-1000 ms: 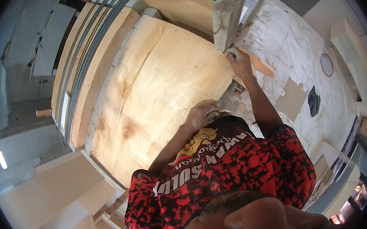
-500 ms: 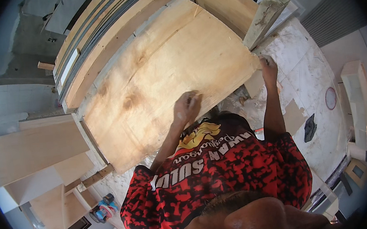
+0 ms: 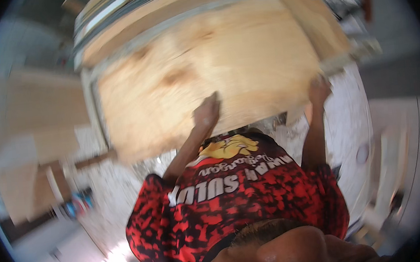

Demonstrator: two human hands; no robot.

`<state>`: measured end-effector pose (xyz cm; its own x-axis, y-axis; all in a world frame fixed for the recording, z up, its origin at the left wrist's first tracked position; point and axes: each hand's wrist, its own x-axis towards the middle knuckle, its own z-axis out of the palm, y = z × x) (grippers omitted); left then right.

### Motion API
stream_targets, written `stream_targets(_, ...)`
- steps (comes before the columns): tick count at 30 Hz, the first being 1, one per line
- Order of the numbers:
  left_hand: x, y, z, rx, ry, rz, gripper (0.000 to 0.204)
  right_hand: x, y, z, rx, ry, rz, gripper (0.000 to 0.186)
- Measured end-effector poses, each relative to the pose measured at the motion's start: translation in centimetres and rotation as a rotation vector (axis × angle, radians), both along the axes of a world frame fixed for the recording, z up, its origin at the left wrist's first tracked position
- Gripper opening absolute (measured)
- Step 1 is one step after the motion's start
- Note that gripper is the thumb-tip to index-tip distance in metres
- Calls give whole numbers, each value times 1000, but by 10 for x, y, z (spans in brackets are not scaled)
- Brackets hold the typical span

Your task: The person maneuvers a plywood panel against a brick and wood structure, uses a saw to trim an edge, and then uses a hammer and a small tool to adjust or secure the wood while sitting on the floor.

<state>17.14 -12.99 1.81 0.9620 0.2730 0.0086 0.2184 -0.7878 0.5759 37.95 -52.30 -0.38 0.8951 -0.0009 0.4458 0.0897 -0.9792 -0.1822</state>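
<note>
A broad plywood panel (image 3: 243, 53) lies in front of me, pale with darker brown patches on its left half. My left hand (image 3: 206, 110) is over the panel close to its near edge, fingers curled in; whether a small thing is inside them is hidden. At the panel's near right corner, my right hand (image 3: 319, 90) has its fingers closed round the edge. Motion blur softens both hands and the panel's surface.
Wooden boards and dark strips (image 3: 159, 5) are stacked along the panel's far side. A timber board (image 3: 312, 17) stands at its right end. Plywood pieces (image 3: 43, 105) lie at the left. Dusty pale floor (image 3: 346, 114) shows on the right.
The whole view has swung round, so the panel sits more level across it. My right hand remains at the panel's corner, and my left hand remains near its front edge with fingers curled.
</note>
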Motion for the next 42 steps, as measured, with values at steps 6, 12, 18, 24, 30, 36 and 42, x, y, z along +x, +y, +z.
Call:
stream_targets(6,-11,-6,-2,-121,204,-77,38,-10,-31,-25,-361,-105,48,35)
stream_targets(12,-26,-6,-10,-234,116,-132,34,-41,13,29,-249,290,-192,49)
stream_targets(18,-50,33,-22,-402,-64,39,37,-58,25,52,-223,283,-134,49)
stream_targets(24,-172,191,-55,-112,4,822,30,-63,55,52,-204,289,-121,44)
stream_targets(30,-263,262,-66,115,-12,1123,31,3,-48,-8,-523,267,44,46)
stream_targets(36,-243,276,-65,1,184,1150,30,-20,5,18,-226,309,-32,45)
stream_targets(42,-244,292,-77,-60,94,1194,36,2,-28,-2,-396,243,45,45)
